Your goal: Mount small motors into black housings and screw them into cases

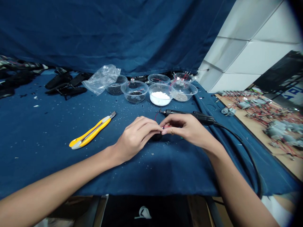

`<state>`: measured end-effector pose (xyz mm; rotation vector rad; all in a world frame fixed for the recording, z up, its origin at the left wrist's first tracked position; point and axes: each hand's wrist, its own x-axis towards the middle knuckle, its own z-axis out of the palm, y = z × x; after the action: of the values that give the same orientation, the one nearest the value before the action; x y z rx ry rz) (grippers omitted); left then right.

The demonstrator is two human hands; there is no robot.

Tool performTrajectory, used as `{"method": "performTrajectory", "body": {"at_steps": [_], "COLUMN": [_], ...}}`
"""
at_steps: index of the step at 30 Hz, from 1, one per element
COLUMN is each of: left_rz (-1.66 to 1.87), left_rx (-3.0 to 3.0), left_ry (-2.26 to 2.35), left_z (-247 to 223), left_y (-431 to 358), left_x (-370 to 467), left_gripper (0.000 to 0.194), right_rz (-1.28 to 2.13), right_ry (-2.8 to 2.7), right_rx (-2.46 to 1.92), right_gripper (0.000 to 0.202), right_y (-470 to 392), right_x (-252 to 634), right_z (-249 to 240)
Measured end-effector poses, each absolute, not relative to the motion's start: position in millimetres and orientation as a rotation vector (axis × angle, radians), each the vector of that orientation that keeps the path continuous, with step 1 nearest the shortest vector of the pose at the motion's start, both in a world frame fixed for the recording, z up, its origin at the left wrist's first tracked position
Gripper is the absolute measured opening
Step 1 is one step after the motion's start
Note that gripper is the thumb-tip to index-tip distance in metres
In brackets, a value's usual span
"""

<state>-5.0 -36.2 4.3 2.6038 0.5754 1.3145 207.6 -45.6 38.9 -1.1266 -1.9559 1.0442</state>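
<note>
1. Both bare forearms cross the front edge of the blue-clothed bench [30,151], the left slanting in low, the right rising from the near corner.
2. Speckled cloth spans the stretch between that edge and the hands, giving room toward the person; leftward, the yellow utility knife [93,131] lies well apart from the fingers.
3. Tighter margins lie beyond: a black corded tool [201,117] sits just behind the right hand [187,129], its cable [246,145] curving around outside that forearm to the front edge.
4. Farther back, clear plastic bowls, including one of white pieces [150,92], stand near the blue curtain [106,31]; at right, a wooden board [257,129] bears small motors [280,129].
5. Wrist bent inward, the right hand pinches a thin red wire [168,126] between thumb and index finger, over mid-bench.
6. Back upward, the left hand [138,134] keeps its fingers together, tips meeting the right's above a small black part [156,136]; its thumb is hidden, so I cannot tell what it grips.
</note>
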Motion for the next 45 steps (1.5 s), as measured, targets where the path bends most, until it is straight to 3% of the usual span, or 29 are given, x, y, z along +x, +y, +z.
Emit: {"method": "performTrajectory", "body": {"at_steps": [9,16,26,32,38,42,45], "left_rz": [1.082,0.819,0.782,0.753,0.829,0.826,0.812], "left_rx": [2.651,2.742,2.870,2.919,2.832,2.846,2.885], "left_ry": [0.724,0.678,0.606,0.585,0.531,0.515,0.530], "left_z": [-2.6,-13.2,-11.1,-6.5,-12.2,-14.9,-14.5], "left_y": [-29.2,-24.5,-27.0,-29.1,-23.3,-20.7,-20.6], "left_x": [-7.5,-8.8,-10.2,-11.5,-14.3,-15.2,-15.6], "left_gripper": [0.012,0.016,0.017,0.019,0.019,0.019,0.018], "right_rz": [0.830,0.913,0.821,0.958,1.130,1.506,1.709], "right_ry": [-2.223,-2.274,-2.077,-1.979,-1.464,-0.791,-0.518], "right_rx": [-1.156,-1.249,-1.228,-1.201,-1.300,-1.419,-1.591], "right_gripper": [0.018,0.017,0.014,0.017,0.020,0.021,0.034], "right_y": [-40.0,-40.3,-33.1,-29.3,-39.8,-49.1,-41.5], "right_x": [220.5,219.1,215.0,213.3,217.7,233.3,250.2], "right_z": [36.4,29.6,18.2,11.6,3.3,13.5,24.9]}}
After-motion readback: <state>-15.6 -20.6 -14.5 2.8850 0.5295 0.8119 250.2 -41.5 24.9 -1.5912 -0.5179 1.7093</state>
